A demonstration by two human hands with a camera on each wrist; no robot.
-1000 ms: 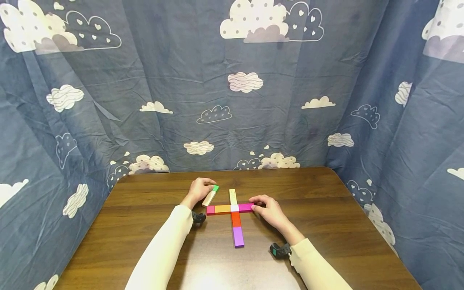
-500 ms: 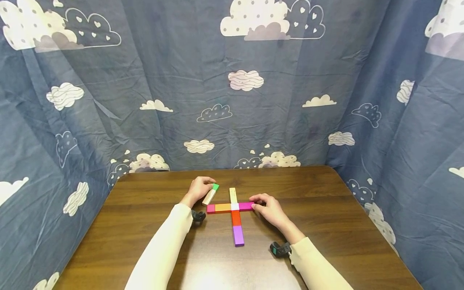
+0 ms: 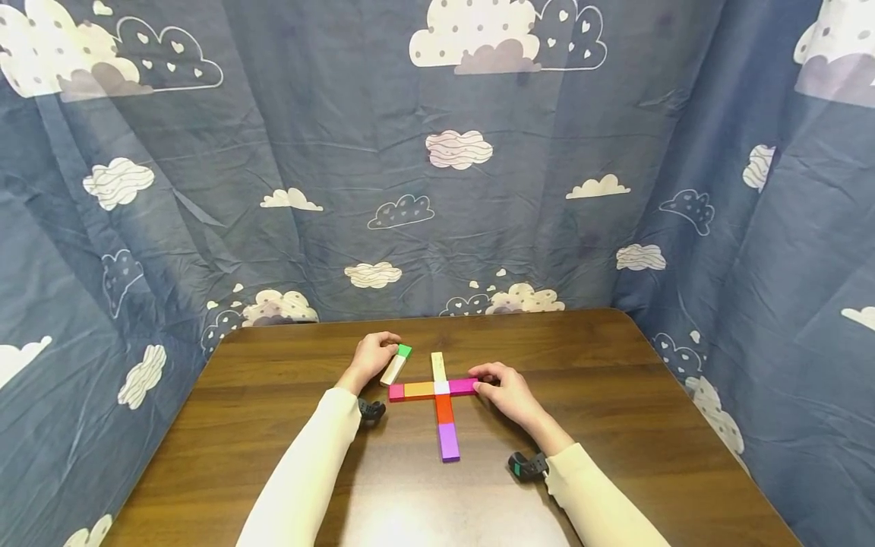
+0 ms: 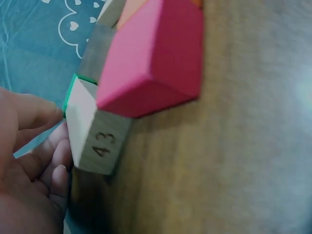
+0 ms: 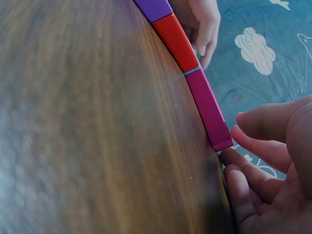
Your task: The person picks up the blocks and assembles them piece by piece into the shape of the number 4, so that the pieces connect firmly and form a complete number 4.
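Observation:
My left hand is at the far end of a short diagonal row, its thumb and fingertips at the edge of a small green block. In line with the green one lies a plain wooden block marked 43. My right hand lies at the outer end of a magenta block; in the right wrist view its fingers are loosely bent, with the thumb apart from the block. That block is the right arm of a cross around a white block.
Orange and pink blocks make the left arm. Red and purple blocks run towards me. A pale yellow block points to the back. A cloud-print curtain hangs behind the wooden table.
The head view has shifted slightly. Both hands and the blocks keep the same places relative to each other.

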